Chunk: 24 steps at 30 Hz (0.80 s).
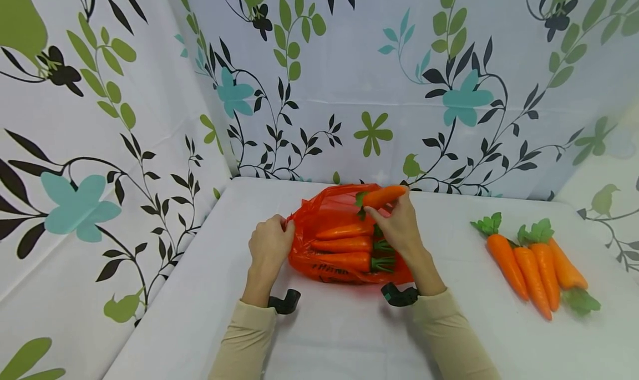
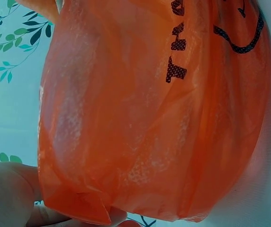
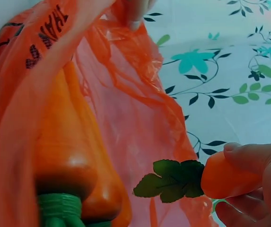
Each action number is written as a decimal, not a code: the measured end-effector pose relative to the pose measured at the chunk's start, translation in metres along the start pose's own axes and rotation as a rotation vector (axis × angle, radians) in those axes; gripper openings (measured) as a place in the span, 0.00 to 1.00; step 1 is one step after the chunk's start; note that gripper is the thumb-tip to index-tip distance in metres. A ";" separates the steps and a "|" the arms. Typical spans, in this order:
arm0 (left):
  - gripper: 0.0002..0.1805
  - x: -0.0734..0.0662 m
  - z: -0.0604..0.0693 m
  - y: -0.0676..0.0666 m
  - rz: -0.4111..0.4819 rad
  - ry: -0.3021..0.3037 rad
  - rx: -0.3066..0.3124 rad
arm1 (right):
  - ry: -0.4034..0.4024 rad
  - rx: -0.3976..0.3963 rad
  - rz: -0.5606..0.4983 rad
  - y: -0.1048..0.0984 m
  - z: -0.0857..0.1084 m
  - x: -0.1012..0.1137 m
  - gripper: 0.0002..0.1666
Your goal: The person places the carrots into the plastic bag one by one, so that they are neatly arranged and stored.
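Note:
A thin red plastic bag [image 1: 319, 202] with black "THANK" lettering lies with its mouth spread on the table. My left hand [image 1: 270, 241] pinches the bag's left edge between thumb and fingers. Inside the bag several orange carrots [image 1: 344, 244] lie side by side, green tops to the right. Above the bag's far right part, my right hand [image 1: 399, 222] grips another carrot [image 1: 383, 196], its leafy green top [image 3: 171, 181] pointing left. In the left wrist view the bag's outer wall [image 2: 116, 109] covers the contents.
On the right of the white table [image 1: 439, 335] lies a group of several carrots [image 1: 536, 269], some overlapping, one with its leaves toward the front. A patterned cloth [image 1: 339, 91] with leaves and flowers hangs behind the table and along the left side.

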<state>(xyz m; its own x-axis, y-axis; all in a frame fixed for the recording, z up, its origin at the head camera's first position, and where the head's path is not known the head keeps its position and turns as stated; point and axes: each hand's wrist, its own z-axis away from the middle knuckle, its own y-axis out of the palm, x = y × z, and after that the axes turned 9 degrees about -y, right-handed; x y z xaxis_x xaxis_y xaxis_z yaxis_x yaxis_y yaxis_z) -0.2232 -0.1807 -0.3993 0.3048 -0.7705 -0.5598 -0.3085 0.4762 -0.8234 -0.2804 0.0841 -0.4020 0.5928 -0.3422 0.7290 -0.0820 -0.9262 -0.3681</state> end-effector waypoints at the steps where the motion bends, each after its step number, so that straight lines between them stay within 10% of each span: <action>1: 0.16 0.000 0.000 0.000 -0.001 0.000 0.000 | 0.005 0.007 0.004 0.001 0.000 -0.001 0.36; 11: 0.16 0.000 0.000 0.000 0.001 0.013 -0.019 | 0.027 0.074 0.103 0.008 0.001 -0.005 0.31; 24: 0.16 -0.001 0.002 -0.003 0.023 0.011 -0.032 | -0.080 0.271 0.502 0.017 0.004 -0.005 0.34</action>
<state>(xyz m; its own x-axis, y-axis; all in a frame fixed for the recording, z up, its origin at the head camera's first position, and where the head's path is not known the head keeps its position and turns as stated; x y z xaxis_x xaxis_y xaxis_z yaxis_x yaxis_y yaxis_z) -0.2211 -0.1807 -0.3969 0.2869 -0.7641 -0.5777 -0.3440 0.4806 -0.8066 -0.2817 0.0712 -0.4146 0.5935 -0.7069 0.3847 -0.1669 -0.5757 -0.8005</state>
